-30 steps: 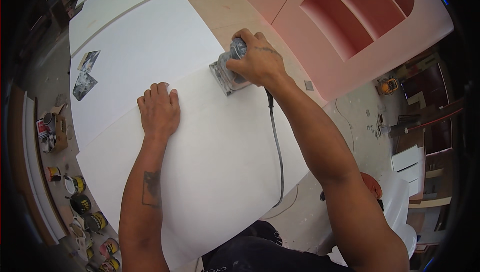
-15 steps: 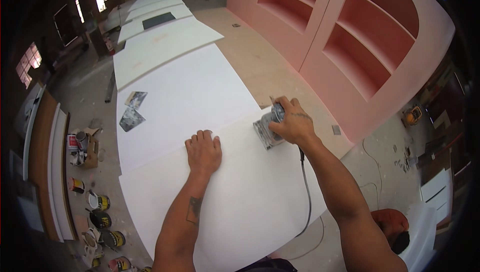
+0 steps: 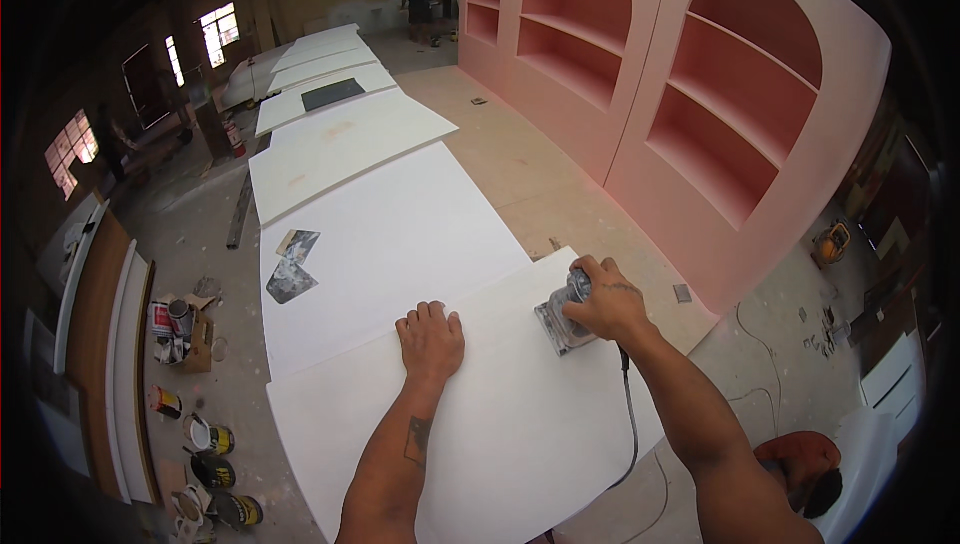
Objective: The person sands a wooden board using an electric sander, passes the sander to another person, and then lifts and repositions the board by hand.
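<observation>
My right hand (image 3: pixel 612 302) grips a grey electric sander (image 3: pixel 560 327) from above. The sander's square base rests on a white panel (image 3: pixel 500 404), near its far right corner. A dark cord (image 3: pixel 632 414) runs from the sander down over the panel's right side. My left hand (image 3: pixel 431 342) lies flat on the same panel, left of the sander and by its far edge, holding nothing. Two dark-smeared flat pieces (image 3: pixel 292 279), perhaps scraper blades or sandpaper, overlap on the whiter panel (image 3: pixel 400 214) just beyond.
More white panels (image 3: pixel 350 144) stretch away in a row, one bearing a dark sheet (image 3: pixel 333 94). Pink arched shelving (image 3: pixel 640 144) stands at the right. Paint cans (image 3: pixel 212 436) line the floor at left. A crouching person (image 3: pixel 800 469) is at lower right; another person (image 3: pixel 420 4) stands far back.
The view has tilted up, so the hands and panels sit lower and further right in the picture. My right hand still grips the sander and my left hand stays flat on the panel.
</observation>
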Action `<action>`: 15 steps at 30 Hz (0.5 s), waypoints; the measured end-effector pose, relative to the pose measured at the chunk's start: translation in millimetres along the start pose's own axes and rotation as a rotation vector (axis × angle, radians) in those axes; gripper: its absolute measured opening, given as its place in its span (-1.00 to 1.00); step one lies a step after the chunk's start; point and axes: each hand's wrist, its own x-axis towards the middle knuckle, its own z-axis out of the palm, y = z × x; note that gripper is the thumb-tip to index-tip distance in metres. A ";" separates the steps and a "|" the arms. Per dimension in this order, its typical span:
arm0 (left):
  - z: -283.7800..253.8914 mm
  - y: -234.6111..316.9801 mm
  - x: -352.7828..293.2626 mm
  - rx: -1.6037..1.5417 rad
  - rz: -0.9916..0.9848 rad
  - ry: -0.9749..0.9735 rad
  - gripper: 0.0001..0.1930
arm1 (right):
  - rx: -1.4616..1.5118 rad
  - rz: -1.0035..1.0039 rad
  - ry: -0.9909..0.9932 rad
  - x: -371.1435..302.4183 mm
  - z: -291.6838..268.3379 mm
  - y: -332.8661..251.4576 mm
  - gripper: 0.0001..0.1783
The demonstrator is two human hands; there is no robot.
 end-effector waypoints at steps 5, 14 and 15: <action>2.8 -9.6 2.1 0.036 -0.008 0.028 -0.64 | 0.008 0.013 -0.094 -41.4 0.5 -0.8 -0.20; 0.0 6.9 6.9 0.056 -0.033 -0.004 -0.60 | -0.002 0.016 0.062 -8.6 5.4 25.9 -0.23; -1.3 6.4 6.7 0.062 -0.028 -0.005 -0.60 | 0.015 0.032 0.033 6.2 -0.1 20.4 -0.21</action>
